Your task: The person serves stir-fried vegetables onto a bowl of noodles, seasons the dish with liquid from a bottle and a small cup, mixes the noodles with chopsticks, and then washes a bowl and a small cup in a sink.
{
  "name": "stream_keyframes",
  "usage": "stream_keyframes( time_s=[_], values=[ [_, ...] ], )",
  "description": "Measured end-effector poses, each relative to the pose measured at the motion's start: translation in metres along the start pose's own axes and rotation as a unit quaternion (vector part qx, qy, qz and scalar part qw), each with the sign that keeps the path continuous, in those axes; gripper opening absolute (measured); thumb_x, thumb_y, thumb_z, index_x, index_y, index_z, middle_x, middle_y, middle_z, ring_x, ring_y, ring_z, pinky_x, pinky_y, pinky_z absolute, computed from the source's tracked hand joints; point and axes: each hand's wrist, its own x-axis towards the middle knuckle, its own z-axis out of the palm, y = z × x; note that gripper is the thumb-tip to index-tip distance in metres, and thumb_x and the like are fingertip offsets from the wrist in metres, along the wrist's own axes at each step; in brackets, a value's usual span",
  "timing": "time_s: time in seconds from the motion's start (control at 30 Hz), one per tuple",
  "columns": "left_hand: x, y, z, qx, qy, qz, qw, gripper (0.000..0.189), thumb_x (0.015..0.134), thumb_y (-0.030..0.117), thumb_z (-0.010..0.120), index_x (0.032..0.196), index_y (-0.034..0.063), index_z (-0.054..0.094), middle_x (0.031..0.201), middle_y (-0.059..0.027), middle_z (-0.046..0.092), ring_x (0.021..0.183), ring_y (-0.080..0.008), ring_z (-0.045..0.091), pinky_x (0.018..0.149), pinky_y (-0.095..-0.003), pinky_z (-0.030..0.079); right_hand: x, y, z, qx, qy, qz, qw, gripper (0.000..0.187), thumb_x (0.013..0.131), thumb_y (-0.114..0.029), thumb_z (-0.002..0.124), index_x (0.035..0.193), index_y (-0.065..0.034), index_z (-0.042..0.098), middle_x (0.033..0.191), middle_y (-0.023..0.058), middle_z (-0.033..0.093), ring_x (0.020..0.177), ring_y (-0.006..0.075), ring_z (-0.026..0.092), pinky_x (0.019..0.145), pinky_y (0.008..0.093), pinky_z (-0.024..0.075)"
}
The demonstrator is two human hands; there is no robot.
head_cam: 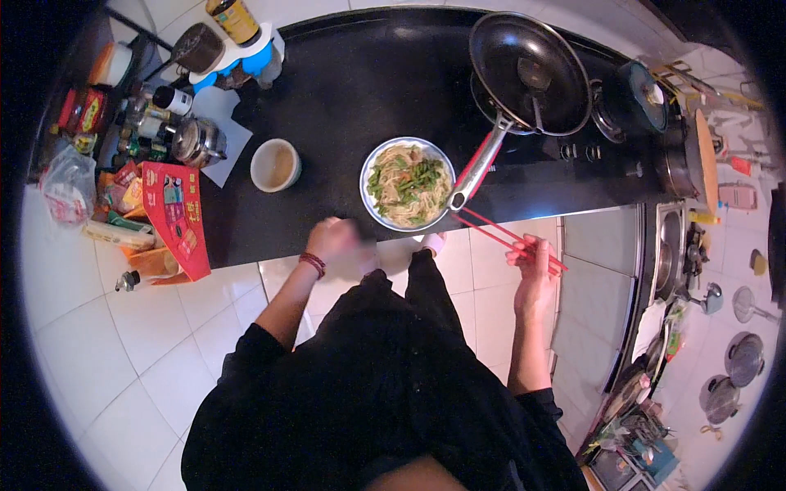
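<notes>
A blue-rimmed bowl [408, 184] of noodles with chopped green vegetables rests near the front edge of the black counter. My right hand [533, 261] is closed around a pair of red chopsticks [500, 234], whose tips point towards the bowl's right side. To the bowl's lower left, my left hand [336, 238] is at the counter's edge; it is partly blurred, so its fingers and anything in them cannot be made out. A white cup [276, 165] with a brownish inside stands left of the bowl. The handle of a frying pan [522, 73] reaches down beside the bowl.
Seasoning bottles, a glass jar [198, 142] and a red box [177, 215] crowd the counter's left end. The frying pan lies over the gas stove at the back right. Further right are a lidded pot [645, 95], a sink [666, 251] and hanging strainers [744, 359].
</notes>
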Motion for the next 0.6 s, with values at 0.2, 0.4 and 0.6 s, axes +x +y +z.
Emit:
stream_keyframes(
  time_s=[0.2,0.4,0.6],
  values=[
    [0.006,-0.013,0.057,-0.331,-0.103,-0.055,0.936,0.038,0.091,0.026,0.059,0.121,0.0048,0.047,0.11,-0.0156,0.063,0.097,-0.025,0.065,0.079,-0.0354,0.053,0.002,0.029,0.058,0.004,-0.043,-0.037,0.998,0.044,0.097,-0.037,0.046,0.109,0.0039,0.055,0.097,0.0156,0.064,0.082,0.0215,0.065,0.078,0.034,0.0531],
    [0.003,0.015,0.09,-0.38,-0.014,-0.039,0.924,0.035,0.09,0.011,0.058,0.121,0.0078,0.041,0.101,-0.0156,0.063,0.091,-0.0233,0.065,0.078,-0.0351,0.056,0.01,0.052,0.078,0.016,-0.108,-0.01,0.994,0.038,0.098,-0.031,0.046,0.108,0.0042,0.056,0.097,0.0154,0.064,0.083,0.0228,0.066,0.078,0.0332,0.0529],
    [0.013,0.029,0.117,-0.344,0.132,-0.052,0.928,0.033,0.084,0.001,0.059,0.112,0.0047,0.042,0.092,-0.0126,0.061,0.08,-0.0213,0.065,0.062,-0.0336,0.059,0.036,0.032,0.054,0.002,-0.145,-0.002,0.989,0.034,0.098,-0.028,0.045,0.105,0.0037,0.056,0.094,0.0153,0.065,0.077,0.0227,0.065,0.073,0.0323,0.0523]
  ],
)
